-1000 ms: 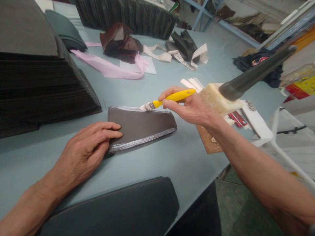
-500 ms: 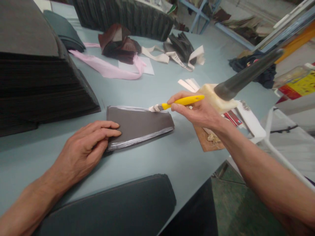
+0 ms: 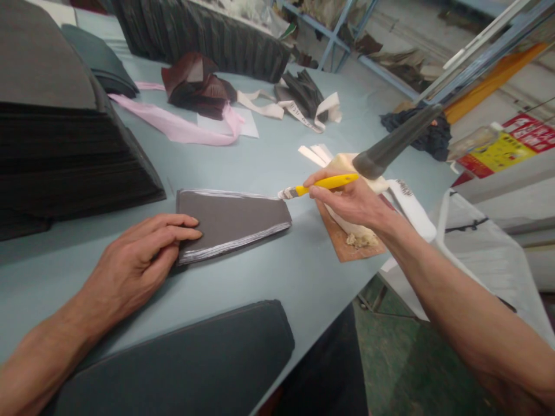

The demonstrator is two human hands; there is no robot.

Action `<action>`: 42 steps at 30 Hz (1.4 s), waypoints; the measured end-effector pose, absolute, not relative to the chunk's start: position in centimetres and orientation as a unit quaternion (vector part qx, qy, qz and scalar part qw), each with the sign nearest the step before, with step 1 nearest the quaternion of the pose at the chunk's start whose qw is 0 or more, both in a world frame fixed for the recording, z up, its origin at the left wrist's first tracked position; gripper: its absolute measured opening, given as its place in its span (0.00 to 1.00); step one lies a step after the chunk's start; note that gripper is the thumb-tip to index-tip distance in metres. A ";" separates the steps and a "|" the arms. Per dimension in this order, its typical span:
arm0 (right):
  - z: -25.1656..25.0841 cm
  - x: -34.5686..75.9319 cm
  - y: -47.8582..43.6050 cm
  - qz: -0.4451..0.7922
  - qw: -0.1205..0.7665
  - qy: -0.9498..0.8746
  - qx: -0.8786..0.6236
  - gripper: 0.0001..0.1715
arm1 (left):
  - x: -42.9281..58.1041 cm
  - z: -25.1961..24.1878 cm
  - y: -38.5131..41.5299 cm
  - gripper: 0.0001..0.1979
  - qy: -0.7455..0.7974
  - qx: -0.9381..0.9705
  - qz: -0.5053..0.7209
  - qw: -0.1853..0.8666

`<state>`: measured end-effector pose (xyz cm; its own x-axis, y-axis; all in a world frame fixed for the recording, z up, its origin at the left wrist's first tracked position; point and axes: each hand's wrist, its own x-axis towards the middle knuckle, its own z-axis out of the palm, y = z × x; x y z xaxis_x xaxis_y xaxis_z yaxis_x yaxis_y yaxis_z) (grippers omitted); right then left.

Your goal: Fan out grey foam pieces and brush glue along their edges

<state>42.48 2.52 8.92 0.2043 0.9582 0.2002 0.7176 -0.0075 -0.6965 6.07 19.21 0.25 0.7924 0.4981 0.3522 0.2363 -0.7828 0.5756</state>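
Observation:
A stack of dark grey tapered pieces point(image 3: 229, 222) lies on the blue-green table, its two long edges streaked white. My left hand point(image 3: 145, 251) rests at the stack's wide left end, fingertips on the top piece and thumb by the side; it looks wrapped round that end. My right hand point(image 3: 342, 193) pinches a yellow-handled brush point(image 3: 332, 182). The whitish bristles touch the far edge of the stack near its narrow right end.
Tall dark stacks point(image 3: 47, 156) fill the left. A larger dark piece point(image 3: 186, 364) lies in front. Behind are a pink strip point(image 3: 173, 124) and scraps. Right of the stack stand a pale block with a dark grey rod point(image 3: 390, 144) and a brown board point(image 3: 336, 237).
The brush in my right hand has moved right along the far edge to the stack's narrow end. My left hand stays on the stack. The whole view has shifted a little.

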 end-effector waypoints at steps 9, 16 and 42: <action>10.0 41.2 -1.0 0.096 0.404 -0.549 -0.725 0.19 | 6.0 0.2 19.4 0.19 0.194 0.914 0.242 0.262; 8.1 39.5 -4.2 0.080 0.471 -0.486 -0.732 0.19 | 6.1 0.8 19.6 0.22 0.200 0.915 0.227 0.266; 3.5 35.0 -11.9 0.169 0.561 -0.425 -0.690 0.18 | 6.8 6.2 21.3 0.35 0.140 0.980 0.018 0.137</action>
